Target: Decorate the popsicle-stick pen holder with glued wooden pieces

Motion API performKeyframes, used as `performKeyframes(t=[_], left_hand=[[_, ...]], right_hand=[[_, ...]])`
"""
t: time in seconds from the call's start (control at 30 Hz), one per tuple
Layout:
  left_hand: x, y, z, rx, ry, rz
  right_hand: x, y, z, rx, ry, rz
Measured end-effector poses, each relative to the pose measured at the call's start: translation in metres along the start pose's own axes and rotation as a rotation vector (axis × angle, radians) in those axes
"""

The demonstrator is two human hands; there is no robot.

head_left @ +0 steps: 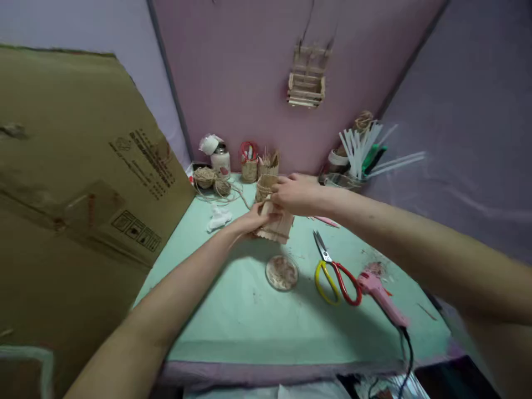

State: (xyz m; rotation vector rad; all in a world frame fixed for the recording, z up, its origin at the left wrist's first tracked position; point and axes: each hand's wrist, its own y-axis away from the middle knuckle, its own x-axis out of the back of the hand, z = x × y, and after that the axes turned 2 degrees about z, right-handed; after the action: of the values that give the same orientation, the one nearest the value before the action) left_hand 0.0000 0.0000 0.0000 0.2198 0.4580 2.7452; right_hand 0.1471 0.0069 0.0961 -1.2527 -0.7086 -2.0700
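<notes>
Near the far middle of the table, both my hands are at a small craft-stick piece [277, 227] with scalloped lower ends. My left hand [252, 218] grips its left side, thumb on top. Above it, my right hand [293, 194] is closed over the upper part, with fingers bent downward; the fingertips are partly hidden. A twine-wrapped cup [265, 187] stands just behind, close to the right fingers; whether it is joined to the stick piece I cannot tell. Closer to me lies a round clear lid or dish [282, 272].
Scissors [327, 257] with yellow and red handles lie open at right, beside a pink glue gun [382, 296] with its cord. Twine balls [205, 178], a jar [221, 160] and glue sticks [361, 147] line the back. A large cardboard sheet [83, 210] stands at left.
</notes>
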Motion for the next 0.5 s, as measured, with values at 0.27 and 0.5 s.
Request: performKeyframes(t=[0.27, 0.5], left_hand=[[0.0, -0.0062, -0.0074, 0.001, 0.144, -0.025], [-0.0027, -0.0059, -0.0051, 0.064, 0.201, -0.017]], right_hand=[[-0.0059, -0.004, -0.0018, 0.021, 0.028, 0.124], [-0.0042, -0.0002, 0.0021, 0.011, -0.016, 0.252]])
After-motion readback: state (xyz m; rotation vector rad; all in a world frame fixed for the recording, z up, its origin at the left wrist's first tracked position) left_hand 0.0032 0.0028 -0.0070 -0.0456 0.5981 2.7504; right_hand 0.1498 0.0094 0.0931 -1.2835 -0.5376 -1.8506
